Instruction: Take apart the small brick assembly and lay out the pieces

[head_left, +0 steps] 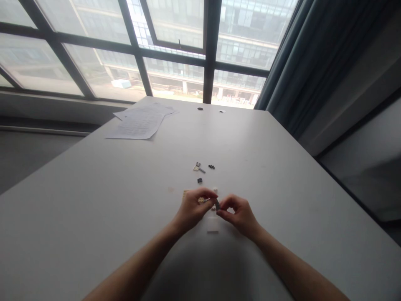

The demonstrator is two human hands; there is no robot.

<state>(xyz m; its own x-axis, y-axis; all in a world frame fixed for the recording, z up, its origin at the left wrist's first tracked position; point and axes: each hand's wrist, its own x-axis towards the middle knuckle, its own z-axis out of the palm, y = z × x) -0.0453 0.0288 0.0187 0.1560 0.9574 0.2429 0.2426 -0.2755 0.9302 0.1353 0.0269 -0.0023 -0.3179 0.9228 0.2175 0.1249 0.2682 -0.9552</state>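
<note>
A small grey piece is pinched between my left hand and my right hand, with the fingertips of both on it. Tan pieces show beside and behind my left fingers, partly hidden. Just beyond my fingertips is a small white piece. Below the hands a white square piece lies flat on the table. Farther off are a dark block, a cluster of light and grey pieces and a group of small black pieces.
The white table reaches toward the windows. Printed papers lie at its far left. Two round fittings, one dark and one white, sit near the far edge. A dark curtain hangs at the right.
</note>
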